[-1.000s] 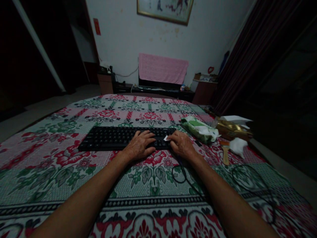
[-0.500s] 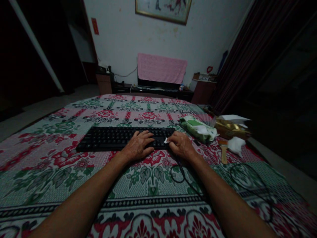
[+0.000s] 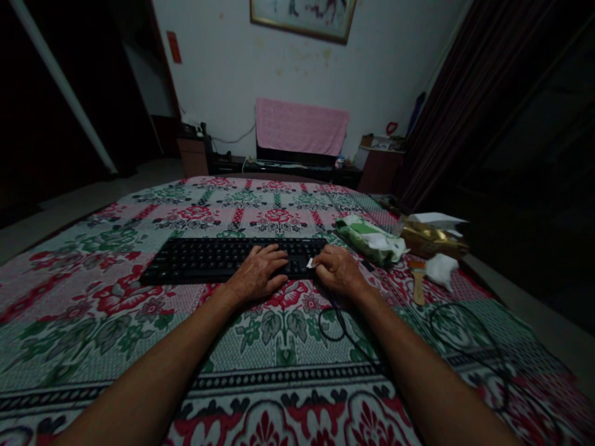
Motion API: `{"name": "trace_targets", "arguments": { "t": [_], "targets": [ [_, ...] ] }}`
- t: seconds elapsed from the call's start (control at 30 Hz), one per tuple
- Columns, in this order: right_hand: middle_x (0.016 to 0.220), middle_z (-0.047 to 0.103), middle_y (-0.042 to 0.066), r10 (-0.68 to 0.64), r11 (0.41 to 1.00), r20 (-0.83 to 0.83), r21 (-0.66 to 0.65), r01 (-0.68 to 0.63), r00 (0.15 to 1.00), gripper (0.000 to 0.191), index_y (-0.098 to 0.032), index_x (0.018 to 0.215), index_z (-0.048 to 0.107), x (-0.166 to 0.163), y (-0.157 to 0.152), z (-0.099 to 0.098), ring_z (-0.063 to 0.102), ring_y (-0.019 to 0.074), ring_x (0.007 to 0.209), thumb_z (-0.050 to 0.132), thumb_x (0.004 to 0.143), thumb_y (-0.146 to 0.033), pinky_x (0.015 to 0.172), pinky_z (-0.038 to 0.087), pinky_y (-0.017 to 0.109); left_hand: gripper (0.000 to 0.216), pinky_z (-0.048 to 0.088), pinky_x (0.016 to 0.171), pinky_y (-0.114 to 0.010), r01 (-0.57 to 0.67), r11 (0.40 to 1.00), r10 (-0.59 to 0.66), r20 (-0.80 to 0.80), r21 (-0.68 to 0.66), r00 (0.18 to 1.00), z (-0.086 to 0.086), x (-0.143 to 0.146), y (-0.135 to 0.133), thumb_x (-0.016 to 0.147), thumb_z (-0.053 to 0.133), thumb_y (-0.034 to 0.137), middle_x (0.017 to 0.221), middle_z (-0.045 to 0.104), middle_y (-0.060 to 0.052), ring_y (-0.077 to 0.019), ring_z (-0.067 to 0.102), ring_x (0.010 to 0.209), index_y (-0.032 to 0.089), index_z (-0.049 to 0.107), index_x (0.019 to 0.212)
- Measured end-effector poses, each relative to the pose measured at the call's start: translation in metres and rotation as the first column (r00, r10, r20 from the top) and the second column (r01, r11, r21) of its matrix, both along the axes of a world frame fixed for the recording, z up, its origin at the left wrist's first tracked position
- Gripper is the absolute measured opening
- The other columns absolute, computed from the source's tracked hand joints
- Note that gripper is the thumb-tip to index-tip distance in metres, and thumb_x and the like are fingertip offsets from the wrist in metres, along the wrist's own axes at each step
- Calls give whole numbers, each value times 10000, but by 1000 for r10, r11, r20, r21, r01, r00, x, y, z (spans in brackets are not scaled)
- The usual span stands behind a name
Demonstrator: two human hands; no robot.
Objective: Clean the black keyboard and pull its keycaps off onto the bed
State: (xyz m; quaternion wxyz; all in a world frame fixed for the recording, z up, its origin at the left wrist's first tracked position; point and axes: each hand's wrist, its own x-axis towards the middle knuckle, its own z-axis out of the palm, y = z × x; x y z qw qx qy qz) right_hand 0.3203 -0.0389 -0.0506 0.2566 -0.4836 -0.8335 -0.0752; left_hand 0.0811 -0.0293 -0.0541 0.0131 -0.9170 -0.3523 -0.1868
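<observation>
A black keyboard [image 3: 195, 259] lies flat on the flowered cloth in front of me. My left hand [image 3: 259, 272] rests on its near edge right of the middle, fingers stretched over the keys and slightly apart. At the keyboard's right end, my right hand [image 3: 341, 271] is closed in a pinch. A small white piece of tissue [image 3: 310, 263] pokes out from its fingertips and touches the keys there. Most of that piece is hidden by the fingers. The keyboard's black cable [image 3: 341, 322] loops out below the right wrist.
To the right lie a green-and-white wipes pack [image 3: 372, 238], a gold tissue box [image 3: 427, 240], a wooden-handled brush [image 3: 418, 285] and a crumpled white tissue [image 3: 441, 271]. More black cable [image 3: 486, 334] coils at the right. A pink towel [image 3: 302, 127] covers a screen by the far wall.
The view has shifted very slightly. Both hands stay in about the same places on the keyboard; the white piece of tissue has tilted a little in my right fingers.
</observation>
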Motion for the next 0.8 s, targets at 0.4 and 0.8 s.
{"name": "trace_targets", "arguments": {
  "t": [0.4, 0.8],
  "targets": [
    [713, 587, 32, -12, 999, -38, 32, 14, 999, 221, -192, 771, 692, 7, 4, -5, 513, 145, 678, 482, 721, -141, 664, 358, 261, 304, 302, 958, -460, 37, 999, -39, 43, 28, 998, 0, 1, 4, 869, 425, 335, 1196, 591, -53, -270, 406, 1219, 198, 646, 1028],
    [671, 561, 29, -58, 998, -86, 32, 61, 995, 222, -185, 744, 695, 14, 5, -2, 515, 143, 654, 481, 714, -137, 628, 363, 251, 273, 319, 948, -449, 46, 996, -51, 59, 81, 997, -4, 1, 6, 870, 443, 305, 1161, 615, -52, -262, 435, 1196, 195, 651, 1008]
  ]
}}
